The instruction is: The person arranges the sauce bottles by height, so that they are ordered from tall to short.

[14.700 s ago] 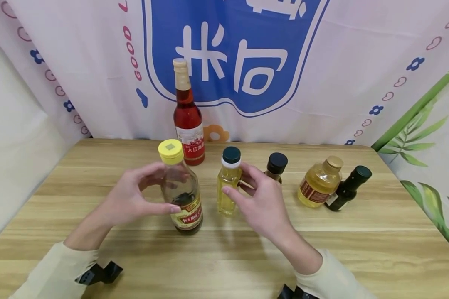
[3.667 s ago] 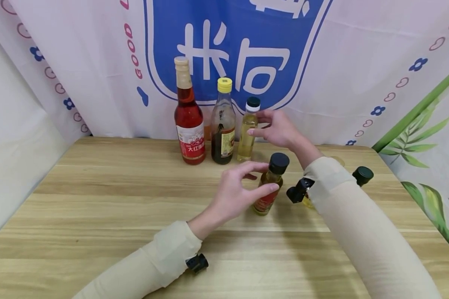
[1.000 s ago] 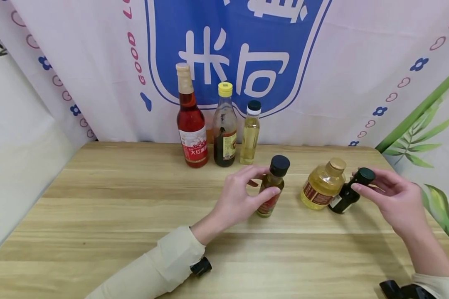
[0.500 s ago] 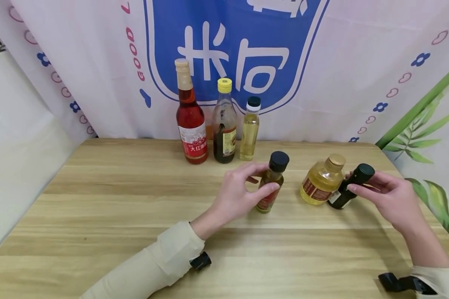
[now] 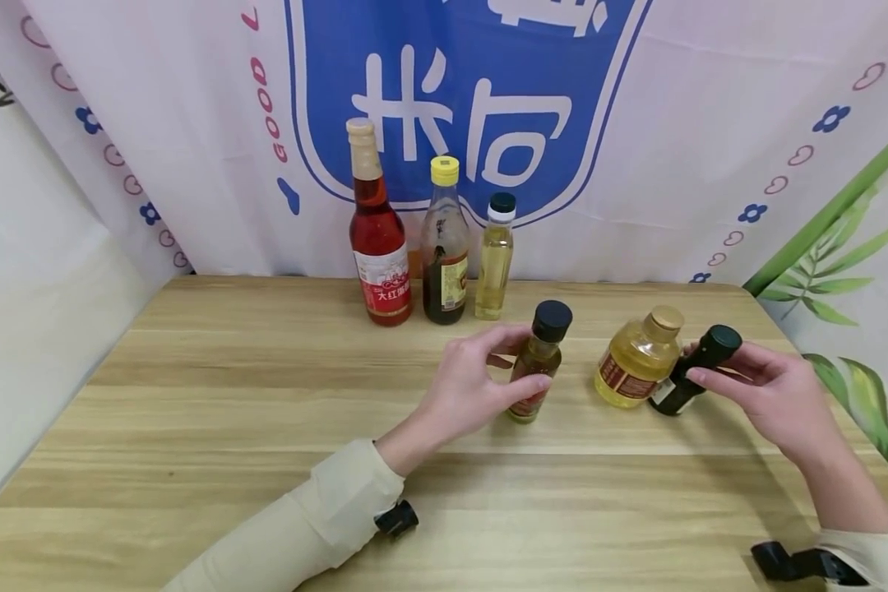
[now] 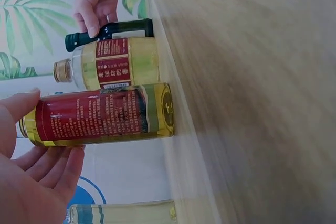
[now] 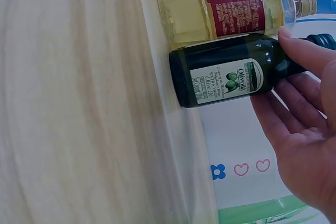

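Observation:
My left hand (image 5: 474, 382) holds a black-capped oil bottle (image 5: 536, 362) between thumb and fingers; its red label (image 6: 94, 116) shows in the left wrist view. The bottle stands upright on the table. On the right, my right hand (image 5: 777, 395) grips the neck of a dark green olive oil bottle (image 5: 699, 370), whose white label (image 7: 227, 82) faces the right wrist camera. Directly left of it stands a squat bottle of yellow oil (image 5: 636, 362) with a gold cap, close against the olive oil bottle.
Along the table's back edge stand a tall red vinegar bottle (image 5: 381, 247), a yellow-capped bottle of dark liquid (image 5: 444, 255) and a slim green-capped oil bottle (image 5: 494, 263). A printed cloth (image 5: 229, 164) hangs behind the wooden table (image 5: 229, 395).
The yellow-capped and slim oil bottles now stand at the back beside the vinegar. My left hand switched to the black-capped bottle; my right released the slim one and took the olive oil bottle.

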`<state>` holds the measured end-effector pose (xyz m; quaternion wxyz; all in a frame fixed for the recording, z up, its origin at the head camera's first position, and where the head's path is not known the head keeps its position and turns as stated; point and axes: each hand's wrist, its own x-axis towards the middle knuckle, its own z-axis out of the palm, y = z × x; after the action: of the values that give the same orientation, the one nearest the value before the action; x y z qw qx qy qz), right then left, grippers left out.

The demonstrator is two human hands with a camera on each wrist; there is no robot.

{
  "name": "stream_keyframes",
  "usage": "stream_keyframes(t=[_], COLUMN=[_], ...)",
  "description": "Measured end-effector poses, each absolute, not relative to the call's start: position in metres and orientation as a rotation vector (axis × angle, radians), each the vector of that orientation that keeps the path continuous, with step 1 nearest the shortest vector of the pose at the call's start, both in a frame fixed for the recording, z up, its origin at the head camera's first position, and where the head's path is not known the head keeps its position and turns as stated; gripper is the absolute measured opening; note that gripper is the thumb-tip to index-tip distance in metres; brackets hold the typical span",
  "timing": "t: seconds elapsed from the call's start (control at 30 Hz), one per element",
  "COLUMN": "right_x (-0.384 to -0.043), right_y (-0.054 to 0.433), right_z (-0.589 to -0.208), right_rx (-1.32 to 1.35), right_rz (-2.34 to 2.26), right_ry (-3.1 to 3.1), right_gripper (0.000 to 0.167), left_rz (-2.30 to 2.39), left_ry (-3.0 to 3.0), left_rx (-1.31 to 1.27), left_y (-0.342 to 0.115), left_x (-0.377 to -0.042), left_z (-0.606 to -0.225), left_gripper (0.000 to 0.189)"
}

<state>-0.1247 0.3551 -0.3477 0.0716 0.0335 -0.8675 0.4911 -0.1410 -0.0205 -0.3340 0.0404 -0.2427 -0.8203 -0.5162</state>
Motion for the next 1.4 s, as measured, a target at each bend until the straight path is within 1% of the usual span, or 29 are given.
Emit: stream_keyframes(t=[0.23, 0.43, 0.6, 0.77, 1.0, 1.4], right_x=[-0.127, -0.128, -0.129, -0.129, -0.127, -0.124], right_y=[0.354, 0.352, 0.354, 0.357, 0.359, 0.36], right_z=[-0.348, -0.347, -0.346, -0.345, -0.345, -0.346], right_rx=[0.151, 0.144, 0.156, 0.184, 0.182, 0.117], right_rz=[1.508, 1.47, 1.453, 1.451, 1.457, 1.45], right_ry=[-2.594, -2.612, -2.619, -2.622, -2.619, -2.619], right_gripper=[0.041, 0.04, 0.04, 0.039, 0.039, 0.04], left_rz=[-1.616, -1.648, -1.687, -1.684, -1.585, -1.558], left_ry=[-2.595, -2.551, -2.497, -2.439, -2.37, -2.392], left_rx=[-0.629, -0.58, -0.487, -0.377, -0.292, -0.131], left_y=[-0.021, -0.021, -0.014, -0.003, 0.014, 0.04], left_x=[-0.138, -0.137, -0.141, -0.152, -0.174, -0.199], left_z=[-0.336, -0.338, -0.34, -0.34, -0.337, -0.329], left_gripper=[0.056, 0.053, 0.055, 0.055, 0.052, 0.05])
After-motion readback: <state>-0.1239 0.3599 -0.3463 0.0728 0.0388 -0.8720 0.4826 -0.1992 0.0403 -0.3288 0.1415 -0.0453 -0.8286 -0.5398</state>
